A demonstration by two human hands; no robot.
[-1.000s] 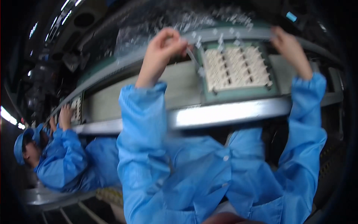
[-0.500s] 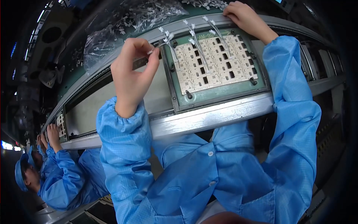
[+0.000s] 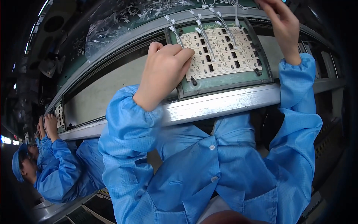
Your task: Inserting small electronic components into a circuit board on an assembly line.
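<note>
My left hand (image 3: 166,72) is closed in a pinch at the left edge of a cream circuit board panel (image 3: 223,61). White wire leads (image 3: 175,28) run down to its fingers; the fingertips and the small white connector between them are hidden. The panel has rows of black openings and lies in a green fixture (image 3: 223,85) with dark clips. More white leads (image 3: 206,39) lie across the middle and right of the panel, their connector ends over the far edge. My right hand (image 3: 285,31) is raised beyond the panel's far right corner, its fingertips cut off by the picture's upper edge.
A clear plastic bag (image 3: 112,35) with many white leads lies beyond the rail at far left. The metal rail (image 3: 223,104) runs along my side of the line. Further left, a co-worker in blue (image 3: 63,171) has hands at another board (image 3: 59,114).
My left hand has moved right from beside the fixture onto the panel's left edge, bringing the connector there. My right hand has lifted off the far rail and moved right and up.
</note>
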